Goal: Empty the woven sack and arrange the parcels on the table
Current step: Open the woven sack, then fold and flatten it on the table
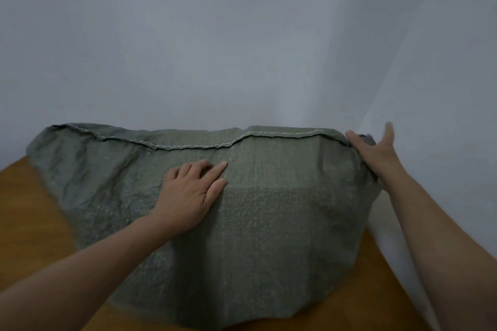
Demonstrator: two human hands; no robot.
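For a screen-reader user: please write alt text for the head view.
A bulging grey-green woven sack lies on a wooden table before a pale wall. The left hand rests on top of it; the right hand touches its far right corner.

The woven sack (269, 223) is grey-green, creased and bulging, and lies on its side across the brown wooden table (24, 217). A hem stitched in pale thread runs along its far edge, beyond the left hand (191, 196), which rests flat on its upper face. The right hand (373, 153) touches its far right corner. Squared ridges between the hands may be parcels inside, hidden by the cloth.
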